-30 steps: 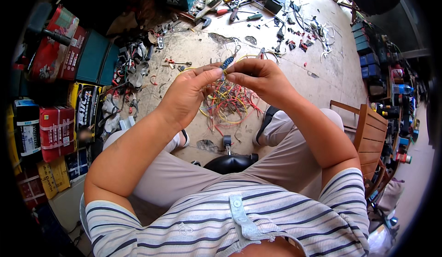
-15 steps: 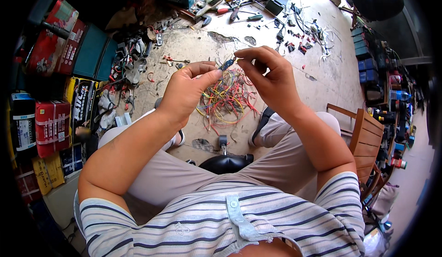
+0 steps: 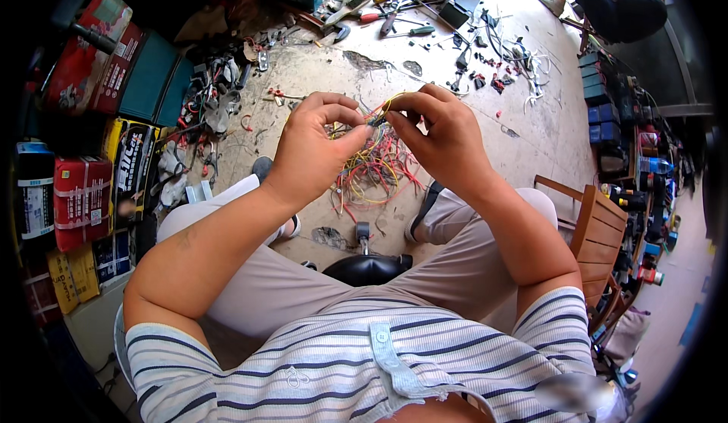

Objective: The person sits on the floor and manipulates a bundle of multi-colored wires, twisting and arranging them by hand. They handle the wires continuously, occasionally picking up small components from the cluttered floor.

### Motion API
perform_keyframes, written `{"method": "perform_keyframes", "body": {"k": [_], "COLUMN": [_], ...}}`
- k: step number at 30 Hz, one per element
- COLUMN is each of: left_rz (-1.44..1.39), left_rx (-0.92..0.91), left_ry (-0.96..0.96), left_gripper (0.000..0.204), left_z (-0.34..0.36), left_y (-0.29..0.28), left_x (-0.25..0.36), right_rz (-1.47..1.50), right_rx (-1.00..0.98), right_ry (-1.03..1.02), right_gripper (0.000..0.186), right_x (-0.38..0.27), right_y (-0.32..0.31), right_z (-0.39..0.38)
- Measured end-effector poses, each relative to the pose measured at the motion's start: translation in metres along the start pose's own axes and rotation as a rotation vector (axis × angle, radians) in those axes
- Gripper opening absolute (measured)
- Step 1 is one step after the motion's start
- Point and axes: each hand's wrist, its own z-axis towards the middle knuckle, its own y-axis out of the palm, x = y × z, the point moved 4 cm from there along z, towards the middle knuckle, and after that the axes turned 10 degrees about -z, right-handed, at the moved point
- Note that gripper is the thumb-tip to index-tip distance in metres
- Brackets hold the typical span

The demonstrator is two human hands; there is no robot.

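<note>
In front of me, above the floor, my left hand pinches a small dark blue piece, perhaps a wire connector, between thumb and fingers. My right hand meets it from the other side, thumb and index finger closed at the piece's right end. A thin yellow wire arches by the right index fingertip. The fingers partly hide what they hold. Below both hands a tangled heap of red, yellow and other coloured wires lies on the floor between my feet.
Screwdrivers and other hand tools lie at the far side, with black and white scraps to their right. Boxes are stacked at left. A wooden chair stands at right, before crowded shelves. Another person sits far right.
Both hands have come down slightly and closer together, with the dark blue piece lower between them. A yellow wire now arches beside the right index finger.
</note>
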Motion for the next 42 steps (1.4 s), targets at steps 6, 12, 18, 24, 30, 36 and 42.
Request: {"method": "perform_keyframes", "body": {"k": [6, 12, 18, 24, 30, 36, 42], "left_rz": [0.119, 0.081, -0.342, -0.716, -0.919, -0.916, -0.958], "left_rx": [-0.002, -0.004, -0.017, -0.01, -0.056, -0.124, -0.158], "left_ry": [0.09, 0.065, -0.252, -0.519, -0.521, -0.514, -0.516], "left_gripper": [0.007, 0.007, 0.009, 0.015, 0.015, 0.017, 0.015], "left_z": [-0.001, 0.0, 0.002, 0.003, 0.002, 0.002, 0.001], "left_y": [0.0, 0.001, 0.002, -0.001, 0.003, 0.004, 0.004], "left_x": [0.005, 0.001, -0.013, -0.015, -0.013, -0.012, -0.01], "right_rz": [0.012, 0.134, 0.145, 0.43, 0.477, 0.701, 0.613], "right_rx": [-0.025, -0.081, -0.065, -0.011, -0.124, -0.171, -0.146], "right_ry": [-0.068, -0.054, -0.123, 0.091, 0.161, 0.18, 0.14], "right_gripper": [0.009, 0.011, 0.017, 0.013, 0.019, 0.021, 0.018], "right_x": [-0.005, -0.006, -0.015, 0.004, 0.005, 0.006, 0.008], "right_y": [0.001, 0.009, 0.007, -0.004, 0.006, 0.018, 0.022], "right_z": [0.0, -0.003, -0.001, 0.005, 0.004, 0.001, 0.001]}}
